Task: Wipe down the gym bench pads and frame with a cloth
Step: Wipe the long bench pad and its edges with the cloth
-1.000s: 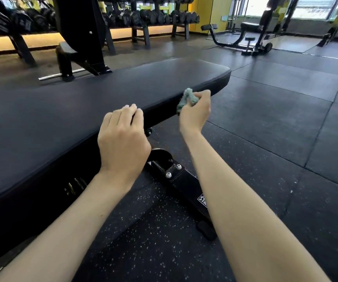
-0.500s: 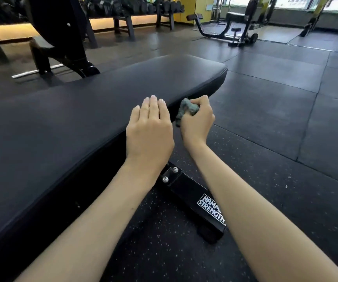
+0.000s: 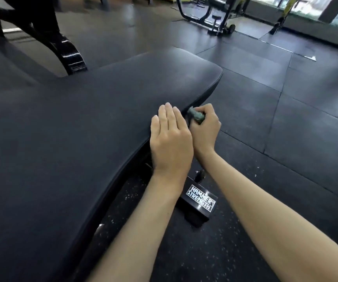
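Left hand [image 3: 170, 139], fingers flat and released on the bench pad [image 3: 82, 129], has slid along the edge to meet the right hand [image 3: 204, 131] at its 3 o'clock. Right fingers clench the cloth [image 3: 197, 116] against the pad's side edge: edge wiping appears to be under way. The frame foot [image 3: 199, 200], at 6 o'clock, is not being wiped. One cloth, one pad, two hands.

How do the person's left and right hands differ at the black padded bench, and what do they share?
The left hand lies flat, fingers straight; the right hand is curled. The left hand holds nothing; the right hand grips a bunched green cloth. The left hand rests on top of the black bench pad; the right hand sits at its side edge. Both are bare, side by side.
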A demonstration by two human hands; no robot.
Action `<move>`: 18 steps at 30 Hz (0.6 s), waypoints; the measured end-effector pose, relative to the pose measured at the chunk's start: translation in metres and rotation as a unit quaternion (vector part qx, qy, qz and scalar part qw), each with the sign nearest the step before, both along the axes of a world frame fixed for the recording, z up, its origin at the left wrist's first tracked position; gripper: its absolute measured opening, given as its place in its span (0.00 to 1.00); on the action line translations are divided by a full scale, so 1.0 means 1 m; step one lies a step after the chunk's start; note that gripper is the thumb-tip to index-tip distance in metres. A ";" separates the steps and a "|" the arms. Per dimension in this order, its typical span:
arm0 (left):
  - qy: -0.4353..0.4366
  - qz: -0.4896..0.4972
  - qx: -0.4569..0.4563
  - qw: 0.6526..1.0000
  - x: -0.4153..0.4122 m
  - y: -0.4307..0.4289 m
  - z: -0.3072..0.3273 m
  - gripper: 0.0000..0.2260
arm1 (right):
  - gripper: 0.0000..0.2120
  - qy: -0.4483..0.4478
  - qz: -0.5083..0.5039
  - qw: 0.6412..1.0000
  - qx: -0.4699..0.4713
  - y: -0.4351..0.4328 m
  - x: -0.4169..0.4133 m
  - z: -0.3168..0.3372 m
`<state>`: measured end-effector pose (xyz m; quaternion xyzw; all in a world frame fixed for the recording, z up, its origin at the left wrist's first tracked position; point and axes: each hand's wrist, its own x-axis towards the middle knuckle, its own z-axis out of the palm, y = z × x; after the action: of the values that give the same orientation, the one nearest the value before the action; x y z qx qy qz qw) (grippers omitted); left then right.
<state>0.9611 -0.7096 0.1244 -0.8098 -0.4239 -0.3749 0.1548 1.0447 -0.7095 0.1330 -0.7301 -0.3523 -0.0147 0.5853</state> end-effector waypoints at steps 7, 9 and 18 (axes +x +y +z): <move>-0.007 0.024 0.065 0.998 0.000 0.006 -0.009 0.25 | 0.10 0.077 -0.061 0.994 0.051 0.028 0.033 -0.004; -0.002 0.025 0.065 0.998 0.000 0.007 -0.010 0.24 | 0.11 0.058 -0.051 0.993 0.092 0.025 0.023 -0.012; 0.011 0.035 0.130 0.991 -0.006 0.011 -0.012 0.16 | 0.10 -0.152 0.178 0.967 0.104 -0.005 0.017 -0.031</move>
<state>0.9556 -0.6982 0.1128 -0.7712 -0.3981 -0.4125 0.2767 1.0620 -0.7149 0.1017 -0.5800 -0.5585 -0.0576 0.5903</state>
